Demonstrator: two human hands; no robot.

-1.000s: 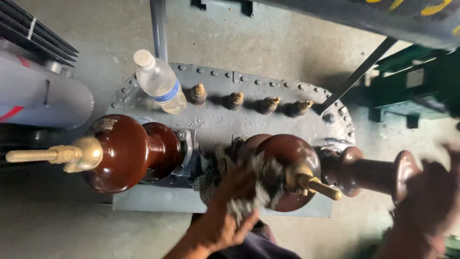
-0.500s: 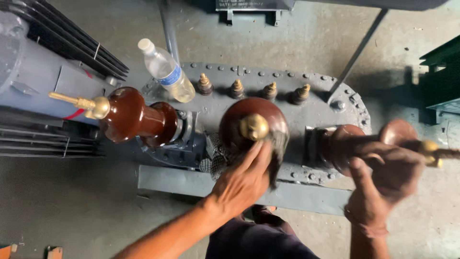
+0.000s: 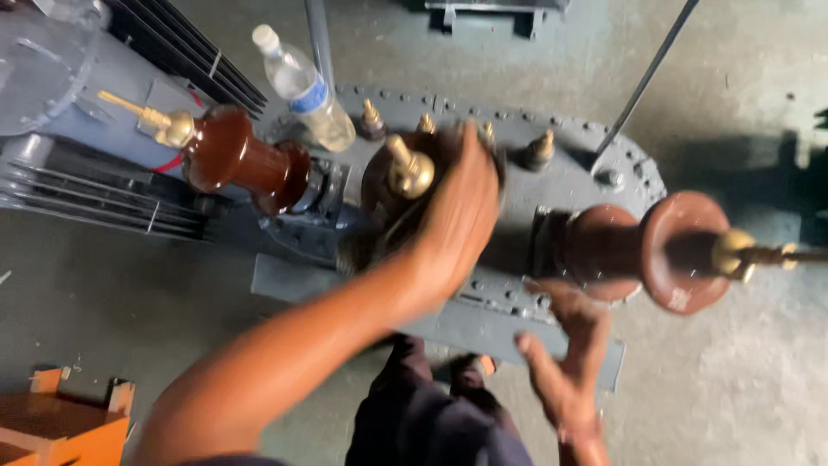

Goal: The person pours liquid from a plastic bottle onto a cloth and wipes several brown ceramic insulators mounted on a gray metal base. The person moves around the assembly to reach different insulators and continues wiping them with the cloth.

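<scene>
Grey lid rim [image 3: 604,147] beyond left hand [image 3: 461,207]

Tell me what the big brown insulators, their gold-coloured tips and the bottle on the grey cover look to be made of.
Brown insulators: probably glazed ceramic, with a glossy dark-brown sheen. Gold-coloured tips: likely brass, yellow metallic shine, threaded studs. Bottle: clear plastic, see-through, white cap. Grey cover: apparently painted metal, bolted around the rim. The left hand rests on the middle insulator.

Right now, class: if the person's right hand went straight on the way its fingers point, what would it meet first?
Probably the right-hand brown insulator: the right hand points up at its base, just short of it; depth is unclear.
</scene>
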